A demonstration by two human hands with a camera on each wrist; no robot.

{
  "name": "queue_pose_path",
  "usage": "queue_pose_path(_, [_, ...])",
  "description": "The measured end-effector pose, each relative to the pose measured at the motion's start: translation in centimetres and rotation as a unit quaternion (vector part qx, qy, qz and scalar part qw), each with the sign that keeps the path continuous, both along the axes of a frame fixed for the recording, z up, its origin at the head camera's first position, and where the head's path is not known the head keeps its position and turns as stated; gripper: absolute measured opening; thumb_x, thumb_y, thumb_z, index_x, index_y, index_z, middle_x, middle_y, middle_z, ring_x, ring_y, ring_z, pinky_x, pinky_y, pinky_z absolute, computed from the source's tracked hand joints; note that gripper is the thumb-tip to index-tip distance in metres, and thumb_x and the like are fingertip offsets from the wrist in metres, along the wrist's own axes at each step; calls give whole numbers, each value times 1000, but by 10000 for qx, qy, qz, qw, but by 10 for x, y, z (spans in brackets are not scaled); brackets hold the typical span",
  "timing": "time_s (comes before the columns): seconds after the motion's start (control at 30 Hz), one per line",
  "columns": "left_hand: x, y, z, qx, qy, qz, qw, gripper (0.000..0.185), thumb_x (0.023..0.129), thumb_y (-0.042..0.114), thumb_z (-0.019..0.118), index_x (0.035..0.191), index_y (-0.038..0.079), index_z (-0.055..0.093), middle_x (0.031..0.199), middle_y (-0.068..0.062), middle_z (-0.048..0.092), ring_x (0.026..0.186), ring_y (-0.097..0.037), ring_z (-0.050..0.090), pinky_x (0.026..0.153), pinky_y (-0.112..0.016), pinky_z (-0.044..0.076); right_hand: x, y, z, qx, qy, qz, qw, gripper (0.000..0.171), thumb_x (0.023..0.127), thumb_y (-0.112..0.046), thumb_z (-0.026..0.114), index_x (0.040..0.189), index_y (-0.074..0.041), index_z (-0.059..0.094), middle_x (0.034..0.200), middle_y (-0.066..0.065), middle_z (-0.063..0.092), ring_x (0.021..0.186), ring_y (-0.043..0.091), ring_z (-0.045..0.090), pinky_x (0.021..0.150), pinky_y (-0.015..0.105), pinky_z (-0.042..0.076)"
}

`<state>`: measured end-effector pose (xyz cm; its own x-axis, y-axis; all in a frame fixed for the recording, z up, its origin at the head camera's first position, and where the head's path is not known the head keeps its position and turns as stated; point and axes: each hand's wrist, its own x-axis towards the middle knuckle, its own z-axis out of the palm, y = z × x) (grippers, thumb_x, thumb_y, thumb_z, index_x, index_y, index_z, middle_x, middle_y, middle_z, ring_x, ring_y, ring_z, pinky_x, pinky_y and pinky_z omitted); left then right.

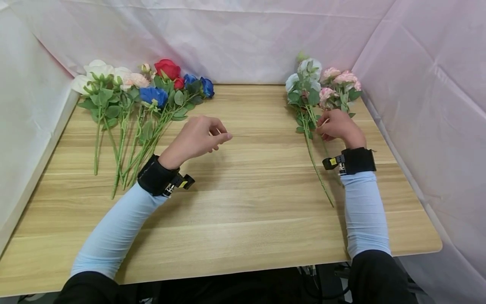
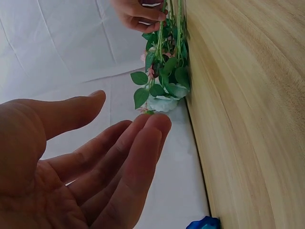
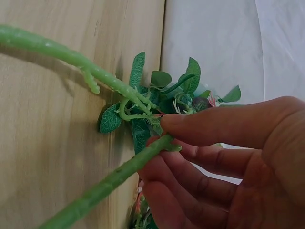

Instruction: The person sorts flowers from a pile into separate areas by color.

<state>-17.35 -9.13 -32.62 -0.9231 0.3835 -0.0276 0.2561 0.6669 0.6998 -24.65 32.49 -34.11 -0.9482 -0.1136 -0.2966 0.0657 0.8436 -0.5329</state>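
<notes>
My right hand (image 1: 339, 126) pinches a green artificial flower stem (image 3: 112, 181) between thumb and fingers; which bloom it carries I cannot tell. A second stem (image 3: 62, 55) runs beside it, outside the grip. Light blue artificial flowers (image 1: 309, 71) and pink ones (image 1: 345, 80) lie just beyond this hand at the back right, their leaves overlapping. My left hand (image 1: 197, 137) hovers above the table's middle, fingers loosely bent and holding nothing. In the left wrist view, its thumb and fingertips are apart, with the light blue flower (image 2: 162, 102) far behind them.
At the back left lie several artificial flowers: white (image 1: 98, 69), pale pink (image 1: 136, 79), red (image 1: 167, 69) and blue (image 1: 153, 96), stems toward the front. The wooden table (image 1: 247, 202) meets white cloth walls (image 1: 243, 42) at the back and sides.
</notes>
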Motion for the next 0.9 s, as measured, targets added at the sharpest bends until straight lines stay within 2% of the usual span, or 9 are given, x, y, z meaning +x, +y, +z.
queue_pose_path(0.27, [1,0,0,-35,42,-31,10000,24,99,35,70,107,14,76,87,-7,78,69,-27,74,59,-33,58,-1,-2,0,95,-52,-2,9999,30,97,-13,69,117,8,66,105,22,70,71,18,70,68,36,62])
queue_pose_path(0.5, [1,0,1,-20,87,-49,9999,25,100,36,70,108,14,77,91,-9,78,70,-27,75,59,-33,57,1,-4,2,28,-47,-113,9999,30,95,-18,74,113,5,68,89,13,73,69,16,70,66,32,61])
queue_pose_path(0.63, [1,1,1,-3,97,-38,9999,24,100,36,70,107,15,77,87,-6,77,69,-27,74,59,-33,57,4,-4,5,135,17,-272,9995,36,92,-27,79,111,3,69,90,12,74,72,22,73,69,37,61])
queue_pose_path(0.77, [1,1,0,16,88,-44,10000,23,100,35,70,107,14,77,85,-7,77,69,-27,74,59,-33,57,9,-5,13,554,408,-416,9968,40,90,-33,80,111,0,70,92,18,77,77,31,74,72,42,56])
queue_pose_path(0.9, [2,0,1,-12,83,-41,10000,24,100,36,70,107,14,76,87,-8,78,69,-27,74,59,-33,57,15,-18,25,941,1083,-369,9890,37,92,-31,75,111,0,68,103,22,75,87,35,68,71,42,47])
